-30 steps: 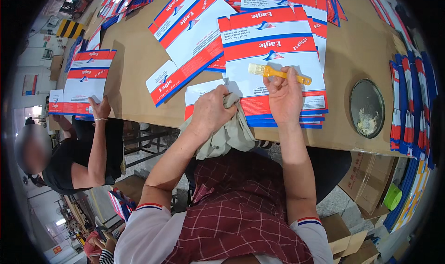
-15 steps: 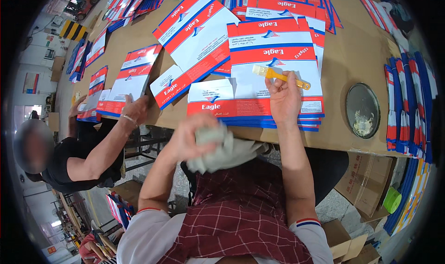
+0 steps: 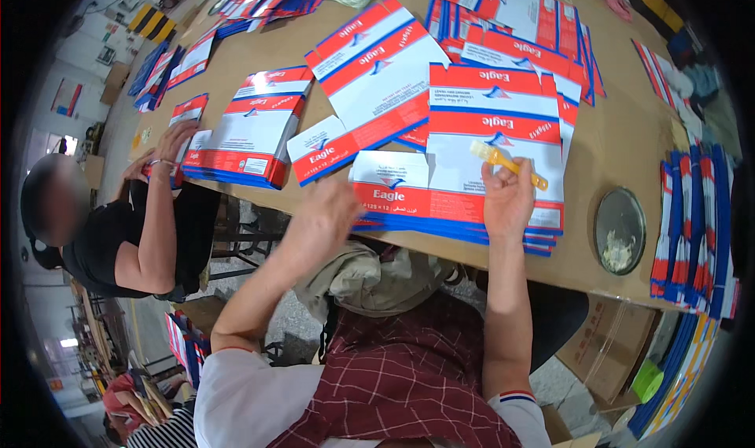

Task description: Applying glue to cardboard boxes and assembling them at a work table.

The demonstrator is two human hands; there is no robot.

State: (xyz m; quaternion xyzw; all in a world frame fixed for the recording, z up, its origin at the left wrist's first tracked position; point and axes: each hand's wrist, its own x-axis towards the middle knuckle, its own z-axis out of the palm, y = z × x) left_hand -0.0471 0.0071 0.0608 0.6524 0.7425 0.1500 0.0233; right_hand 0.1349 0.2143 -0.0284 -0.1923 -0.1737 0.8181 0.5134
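Observation:
My right hand [image 3: 507, 200] grips a small flat brush [image 3: 510, 165] by its yellow handle, pale bristles pointing left. It is over a stack of flat, unfolded cartons [image 3: 495, 196] in red, white and blue at the table's front edge. My left hand [image 3: 322, 218], smeared by motion, is at the near left corner of that stack. Its fingers look curled, but whether they hold anything is unclear. A crumpled greyish cloth [image 3: 381, 279] lies on my lap, below the table edge. To the right stands a round dish [image 3: 620, 232] with a pale, pasty substance in it.
More flat cartons [image 3: 385, 74] lie fanned to the left and behind. At the left a co-worker's hands [image 3: 174, 140] touch a carton stack [image 3: 252, 129]. Folded cartons [image 3: 688, 228] stand at the right edge. A cardboard box [image 3: 605, 342] is below the table.
My left hand has let go of the greyish cloth, now on my lap, and moved up toward the carton stack. The brush stays in my right hand. The co-worker's hand has shifted left.

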